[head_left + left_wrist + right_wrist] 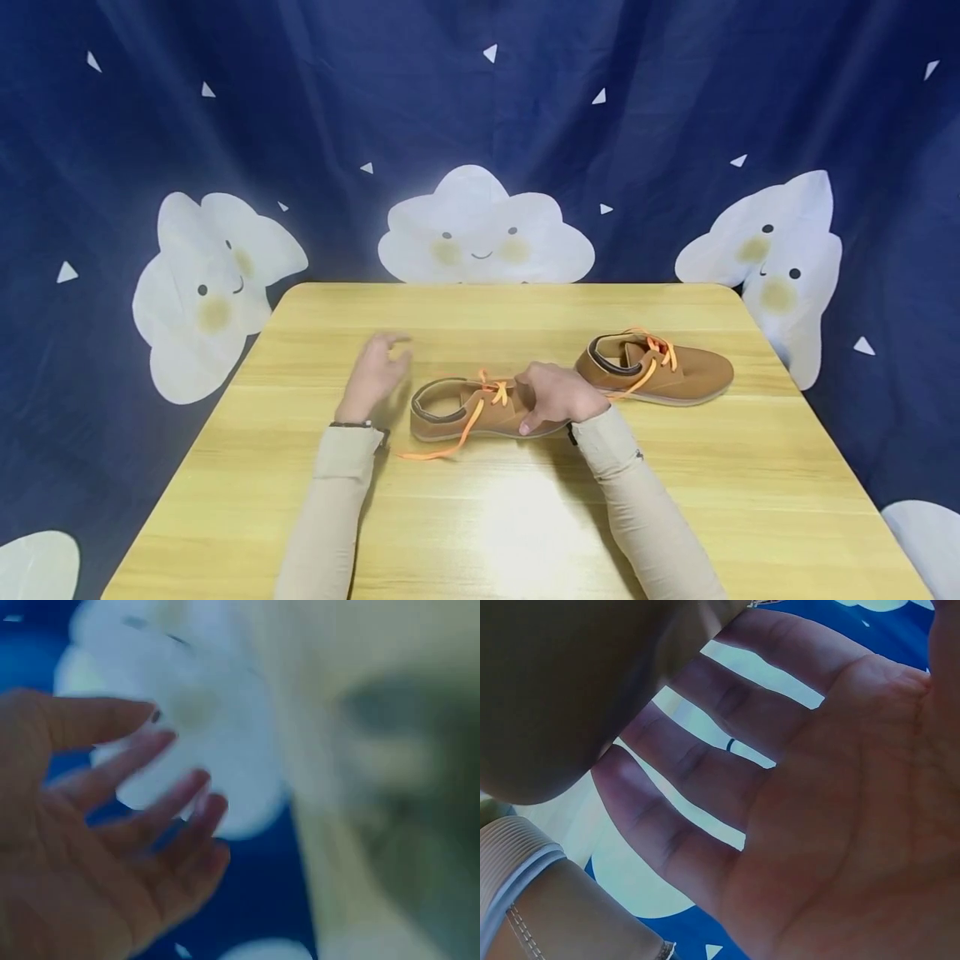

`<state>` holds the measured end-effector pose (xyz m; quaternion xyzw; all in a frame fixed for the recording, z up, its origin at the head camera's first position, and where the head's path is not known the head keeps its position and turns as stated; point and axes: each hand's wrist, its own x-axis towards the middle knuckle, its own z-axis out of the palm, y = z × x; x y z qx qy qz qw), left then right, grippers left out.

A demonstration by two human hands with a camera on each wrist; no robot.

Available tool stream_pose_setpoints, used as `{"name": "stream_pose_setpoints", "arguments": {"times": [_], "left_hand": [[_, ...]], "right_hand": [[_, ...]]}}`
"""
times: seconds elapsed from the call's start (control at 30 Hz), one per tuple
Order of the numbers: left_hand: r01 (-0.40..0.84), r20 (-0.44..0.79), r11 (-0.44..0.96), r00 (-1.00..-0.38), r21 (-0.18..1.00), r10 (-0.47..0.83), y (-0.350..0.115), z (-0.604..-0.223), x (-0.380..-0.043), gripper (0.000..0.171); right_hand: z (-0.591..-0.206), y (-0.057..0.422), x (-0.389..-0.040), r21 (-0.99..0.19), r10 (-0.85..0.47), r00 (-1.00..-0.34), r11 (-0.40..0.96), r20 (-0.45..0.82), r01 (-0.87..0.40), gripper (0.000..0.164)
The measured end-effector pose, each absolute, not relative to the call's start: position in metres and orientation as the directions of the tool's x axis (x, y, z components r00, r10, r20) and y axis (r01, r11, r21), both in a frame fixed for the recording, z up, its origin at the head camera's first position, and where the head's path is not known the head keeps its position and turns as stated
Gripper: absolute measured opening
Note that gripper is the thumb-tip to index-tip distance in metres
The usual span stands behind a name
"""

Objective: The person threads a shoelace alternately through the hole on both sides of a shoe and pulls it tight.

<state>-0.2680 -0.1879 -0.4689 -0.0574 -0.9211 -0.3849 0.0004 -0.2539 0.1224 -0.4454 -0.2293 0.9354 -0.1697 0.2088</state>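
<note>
A tan lace-up shoe (447, 429) with orange laces lies at the middle of the table, its heel to the left. My right hand (558, 393) grips it round the toe end, thumb on the near side and fingers on the far side. Close up in the right wrist view, the dark toe (570, 690) meets the fingertips. Left of the heel, my left hand (377, 375) hovers with relaxed, spread fingers and holds nothing; its palm (82, 855) shows in the blurred left wrist view. One orange lace end (427, 455) trails onto the tabletop.
A matching shoe (693, 372) with orange laces lies farther back on the right, toe pointing right, also partly seen in the right wrist view. The light wooden table (247, 500) has rounded back corners. Behind it hangs a dark blue curtain (337, 100) with white clouds.
</note>
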Motion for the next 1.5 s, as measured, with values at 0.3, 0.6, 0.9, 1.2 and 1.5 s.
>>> {"name": "stream_pose_setpoints", "arguments": {"times": [0.3, 0.6, 0.9, 1.2, 1.5], "left_hand": [[0.436, 0.063, 0.573, -0.830, 0.694, 0.555, -0.130, -0.459, -0.260, 0.038], [0.484, 0.072, 0.619, -0.819, 0.619, 0.569, -0.121, -0.462, -0.256, 0.015], [0.528, 0.216, 0.728, -0.847, 0.438, 0.485, -0.116, -0.463, -0.258, 0.012], [0.434, 0.110, 0.630, -0.868, 0.645, 0.485, -0.129, -0.456, -0.258, 0.025], [0.373, 0.060, 0.655, -0.892, 0.657, 0.447, -0.143, -0.454, -0.259, 0.028]], "right_hand": [[-0.445, 0.123, -0.254, -0.428, -0.503, -0.807, 0.832, -0.309, -0.354, 0.077], [-0.448, 0.124, -0.256, -0.415, -0.496, -0.810, 0.839, -0.314, -0.352, 0.076], [-0.447, 0.124, -0.255, -0.424, -0.522, -0.804, 0.821, -0.286, -0.382, 0.056], [-0.444, 0.126, -0.258, -0.469, -0.592, -0.756, 0.771, -0.279, -0.430, 0.038], [-0.438, 0.123, -0.264, -0.682, -0.591, -0.802, 0.623, -0.091, -0.382, 0.041]]}}
